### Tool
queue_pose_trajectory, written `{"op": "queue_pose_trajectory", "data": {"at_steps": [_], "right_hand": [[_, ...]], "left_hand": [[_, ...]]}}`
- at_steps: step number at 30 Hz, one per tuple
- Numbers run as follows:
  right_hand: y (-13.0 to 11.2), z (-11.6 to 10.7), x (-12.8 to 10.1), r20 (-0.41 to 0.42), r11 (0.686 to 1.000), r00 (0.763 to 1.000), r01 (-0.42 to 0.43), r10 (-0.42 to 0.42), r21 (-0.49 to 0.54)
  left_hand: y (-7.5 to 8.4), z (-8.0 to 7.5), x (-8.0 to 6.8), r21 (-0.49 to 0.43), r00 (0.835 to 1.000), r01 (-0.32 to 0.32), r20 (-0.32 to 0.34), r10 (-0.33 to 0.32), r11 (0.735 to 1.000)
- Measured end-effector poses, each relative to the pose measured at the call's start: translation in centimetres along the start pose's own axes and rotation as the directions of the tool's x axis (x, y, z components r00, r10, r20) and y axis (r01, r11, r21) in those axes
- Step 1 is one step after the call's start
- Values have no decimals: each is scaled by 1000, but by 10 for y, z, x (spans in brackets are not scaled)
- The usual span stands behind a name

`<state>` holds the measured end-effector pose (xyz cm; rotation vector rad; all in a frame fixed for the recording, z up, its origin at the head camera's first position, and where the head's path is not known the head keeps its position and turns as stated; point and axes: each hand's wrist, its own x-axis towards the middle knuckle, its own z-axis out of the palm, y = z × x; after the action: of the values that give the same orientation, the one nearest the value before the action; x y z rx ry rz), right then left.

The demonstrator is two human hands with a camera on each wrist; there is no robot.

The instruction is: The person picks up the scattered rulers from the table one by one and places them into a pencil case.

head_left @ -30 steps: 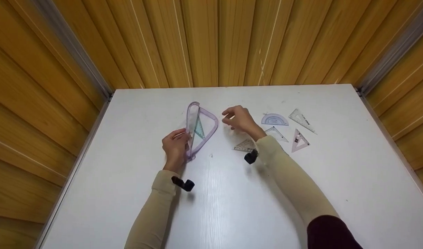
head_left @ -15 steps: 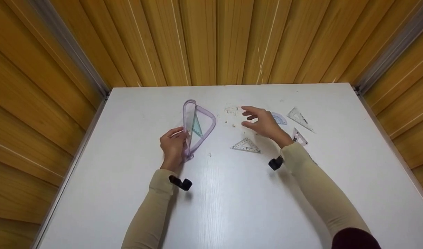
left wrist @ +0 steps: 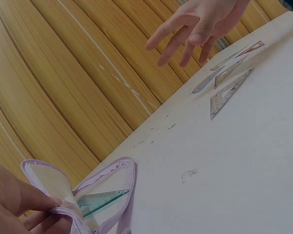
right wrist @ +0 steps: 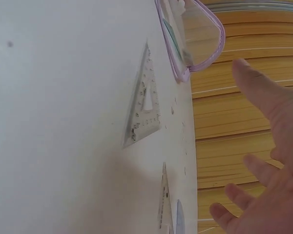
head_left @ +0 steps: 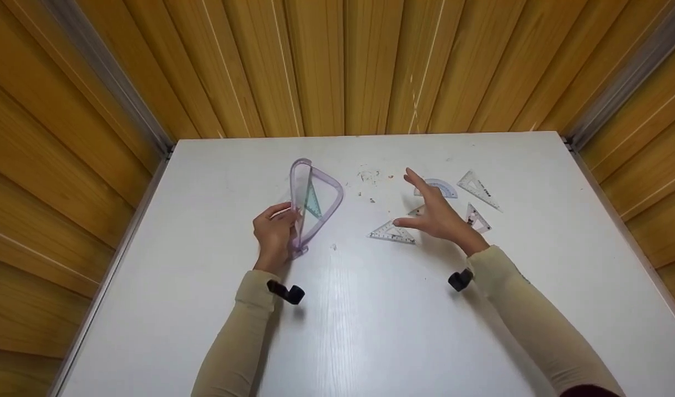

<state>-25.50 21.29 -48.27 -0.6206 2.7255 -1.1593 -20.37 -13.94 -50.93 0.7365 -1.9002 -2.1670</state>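
My left hand point(head_left: 275, 234) grips the open pouch point(head_left: 314, 204) left of the worktop's middle; my right hand point(head_left: 438, 216), fingers spread, has moved from it to above the set squares point(head_left: 393, 232)

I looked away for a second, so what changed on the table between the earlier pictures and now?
The right hand moved from beside the pouch rightward and toward the person, its fingers spreading open above the clear triangles; it holds nothing. The left hand stays gripping the pouch edge, green ruler inside. The protractor and other rulers lie as before.
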Motion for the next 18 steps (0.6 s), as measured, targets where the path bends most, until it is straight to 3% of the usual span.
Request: {"op": "queue_pose_trajectory", "data": {"at_steps": [11,18], "right_hand": [[7,8,-28,10,991,992,-128,129,-49],[7,20,-33,-10,990,991,-134,134,-45]], "left_hand": [[2,-1,-1,31,1000,19,-5,-19,999],[1,2,-2,19,1000,15,-6,-15,1000]]}}
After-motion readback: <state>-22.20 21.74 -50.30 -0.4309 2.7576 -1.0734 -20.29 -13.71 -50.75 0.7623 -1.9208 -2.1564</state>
